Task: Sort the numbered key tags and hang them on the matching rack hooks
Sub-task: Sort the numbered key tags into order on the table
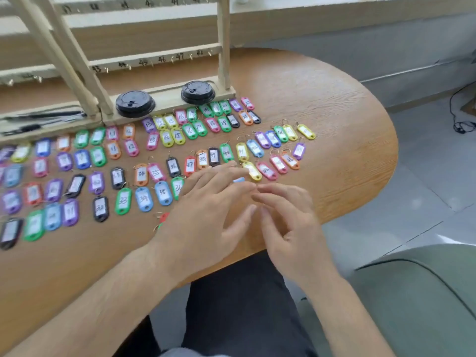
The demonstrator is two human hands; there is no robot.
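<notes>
Head view, key tags: plastic ovals, numbered inserts, rowed beyond left hand.
Grasp: left hand, right hand spread, empty.

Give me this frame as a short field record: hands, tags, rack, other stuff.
left hand: open, fingers straight, over the tag rows; holds nothing visible
right hand: open, beside the left, over bare table; blurred
key tags: flat in rows on the table, numbers up
rack: upright at the table's far side
hooks: those in view are bare; labels 43 to 47 readable
black lids: two, on the rack base
</notes>
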